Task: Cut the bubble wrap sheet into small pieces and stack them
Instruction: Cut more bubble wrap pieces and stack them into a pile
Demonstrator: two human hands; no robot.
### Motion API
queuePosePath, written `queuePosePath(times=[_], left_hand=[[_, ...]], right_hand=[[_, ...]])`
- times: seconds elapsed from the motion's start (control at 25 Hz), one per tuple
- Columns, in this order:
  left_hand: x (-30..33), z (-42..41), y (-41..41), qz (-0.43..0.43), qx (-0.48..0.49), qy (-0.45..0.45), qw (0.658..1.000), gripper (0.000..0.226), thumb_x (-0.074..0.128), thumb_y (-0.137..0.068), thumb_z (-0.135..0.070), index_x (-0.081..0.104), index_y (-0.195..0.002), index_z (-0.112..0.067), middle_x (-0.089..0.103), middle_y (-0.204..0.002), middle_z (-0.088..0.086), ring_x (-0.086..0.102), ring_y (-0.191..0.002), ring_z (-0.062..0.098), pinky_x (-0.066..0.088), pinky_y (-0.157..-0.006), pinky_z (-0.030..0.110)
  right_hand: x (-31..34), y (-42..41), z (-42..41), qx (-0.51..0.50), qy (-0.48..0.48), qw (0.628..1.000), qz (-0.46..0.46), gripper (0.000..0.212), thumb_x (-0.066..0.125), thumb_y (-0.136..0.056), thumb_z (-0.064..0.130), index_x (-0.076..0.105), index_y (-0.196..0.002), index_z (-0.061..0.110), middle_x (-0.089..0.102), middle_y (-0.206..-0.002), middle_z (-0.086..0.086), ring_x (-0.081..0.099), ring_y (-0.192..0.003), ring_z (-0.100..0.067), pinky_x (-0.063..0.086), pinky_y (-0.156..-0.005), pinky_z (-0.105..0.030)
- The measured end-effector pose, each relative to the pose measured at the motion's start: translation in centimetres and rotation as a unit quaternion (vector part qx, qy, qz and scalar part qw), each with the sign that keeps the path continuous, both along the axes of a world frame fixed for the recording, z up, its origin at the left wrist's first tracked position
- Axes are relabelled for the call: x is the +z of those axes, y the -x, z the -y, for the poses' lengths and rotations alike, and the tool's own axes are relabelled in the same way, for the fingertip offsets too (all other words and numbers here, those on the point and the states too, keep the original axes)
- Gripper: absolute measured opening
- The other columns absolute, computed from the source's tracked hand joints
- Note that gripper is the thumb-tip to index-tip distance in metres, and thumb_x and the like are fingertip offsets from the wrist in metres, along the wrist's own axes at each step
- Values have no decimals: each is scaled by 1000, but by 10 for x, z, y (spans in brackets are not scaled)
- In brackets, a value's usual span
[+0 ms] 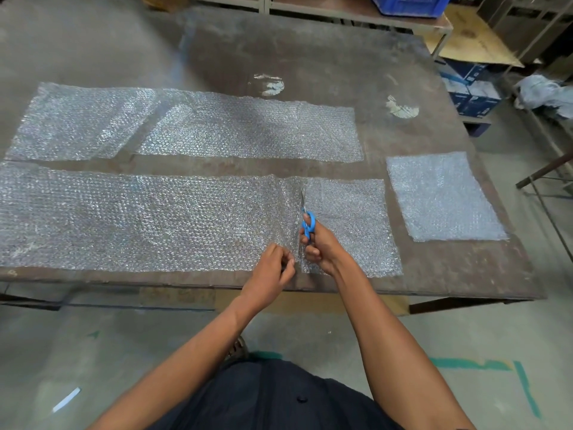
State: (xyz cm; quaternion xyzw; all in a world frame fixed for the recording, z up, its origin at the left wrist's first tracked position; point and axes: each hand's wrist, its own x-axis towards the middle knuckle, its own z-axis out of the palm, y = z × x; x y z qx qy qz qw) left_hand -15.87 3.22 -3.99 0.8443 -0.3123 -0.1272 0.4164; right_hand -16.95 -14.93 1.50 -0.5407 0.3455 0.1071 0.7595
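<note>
A person stands at the near edge of a big brown table (325, 57) and cuts bubble wrap. The right hand (322, 246) has its fingers curled through the blue scissors (307, 223), and the blades point away toward the far edge, part way through the near strip (139, 218). This long strip lies along the near edge of the table. The left hand (273, 271) pinches the wrap just beside the cut line to keep it flat. The cut looks about half done, so the piece at the right (350, 221) is not yet free, I think. Near the right edge lies a small stack (440, 197) of cut squares; I cannot tell how many are in it. Two more strips wait farther back: the far left strip (77, 122) and the far middle strip (254, 128). So only a little is done. Most of the wrap is left to cut and stack.
</note>
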Motion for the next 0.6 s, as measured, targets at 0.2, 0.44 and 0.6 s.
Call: queuePosePath(times=[0.2, 0.44, 0.6], left_hand=[[1, 0, -1, -6, -3, -8, 1000, 11, 56, -106, -28, 52, -101, -18, 45, -99, -6, 46, -88, 2, 36, -74, 17], [-1, 1, -3, -4, -4, -2, 1000, 9, 58, -104, -24, 54, -97, -19, 46, -97, -5, 47, -85, 3, 34, -73, 21], [0, 1, -3, -1, -8, -4, 1000, 9, 57, -104, -27, 54, -97, -21, 46, -97, -8, 47, -86, 3, 37, -73, 18]], right_hand=[[1, -9, 0, -7, 2, 1000, -21, 55, 46, -104, 66, 54, -83, 15, 51, -65, 2, 25, -37, -8, 19, -32, -21], [1, -20, 8, -18, -5, 1000, 7, 46, 55, -104, 59, 55, -91, 15, 52, -66, 3, 29, -37, -5, 19, -33, -20], [-5, -19, 11, -5, 21, 1000, 1, 46, 55, -103, 61, 57, -94, 15, 54, -68, 3, 29, -39, -6, 21, -34, -21]])
